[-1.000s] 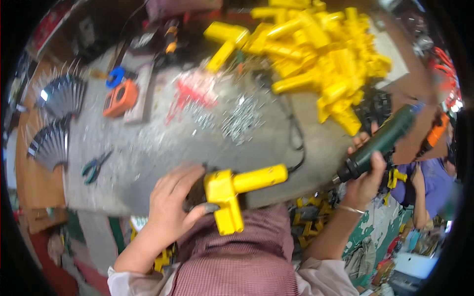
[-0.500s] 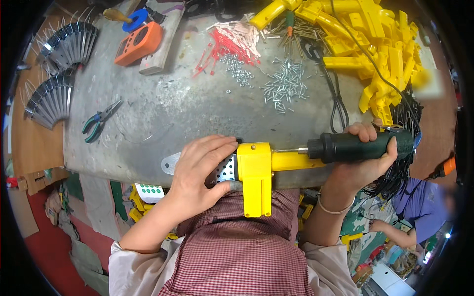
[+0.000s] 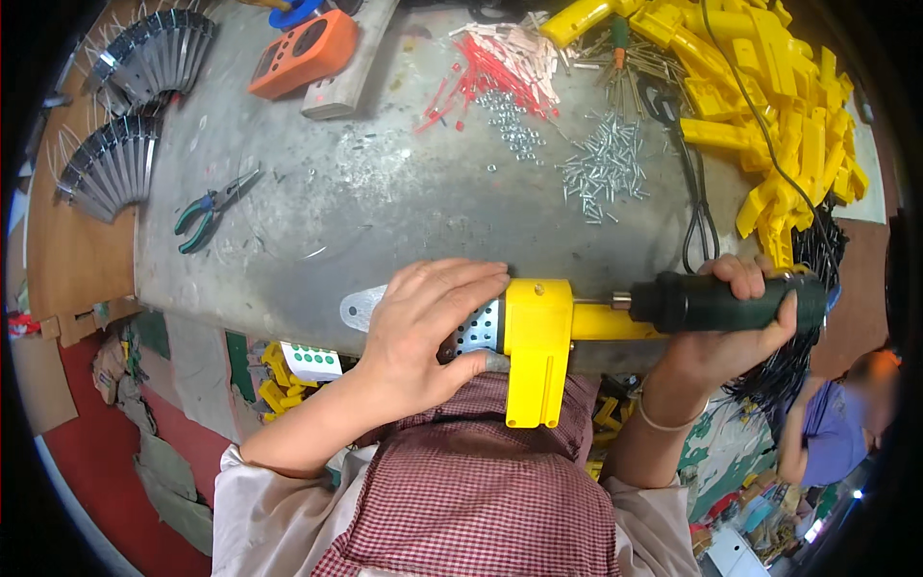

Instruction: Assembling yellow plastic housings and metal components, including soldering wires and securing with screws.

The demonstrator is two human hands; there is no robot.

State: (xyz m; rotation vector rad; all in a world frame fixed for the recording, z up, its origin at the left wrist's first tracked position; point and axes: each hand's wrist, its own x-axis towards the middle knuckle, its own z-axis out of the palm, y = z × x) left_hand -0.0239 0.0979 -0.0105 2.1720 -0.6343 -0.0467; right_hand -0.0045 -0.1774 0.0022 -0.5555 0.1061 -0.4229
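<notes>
My left hand [image 3: 433, 327] is closed around the perforated metal sleeve [image 3: 478, 329] of a tool with a yellow plastic body [image 3: 536, 327]. A flat grey metal plate [image 3: 361, 309] with a hole sticks out past that hand. The tool lies across the table's front edge, its handle toward the right. In my right hand [image 3: 735, 322] is a dark green-black electric screwdriver [image 3: 707, 302], held level with fingers and thumb wrapped around it. Its thin bit runs leftward above the yellow handle and meets the body's right side; the exact contact point is too small to make out.
Screws [image 3: 604, 168], nuts [image 3: 514, 125], red and pale sleeves [image 3: 495, 72] lie in heaps beyond my hands. Yellow housings [image 3: 798, 106] pile up far right. Pliers [image 3: 213, 212], an orange meter [image 3: 306, 55] and fanned metal parts [image 3: 115, 163] sit left. A co-worker [image 3: 836, 433] is at lower right.
The whole view has shifted, so the table and my hands appear farther right. Both hands keep their holds, with the screwdriver still against the yellow body. The co-worker's arm has changed position.
</notes>
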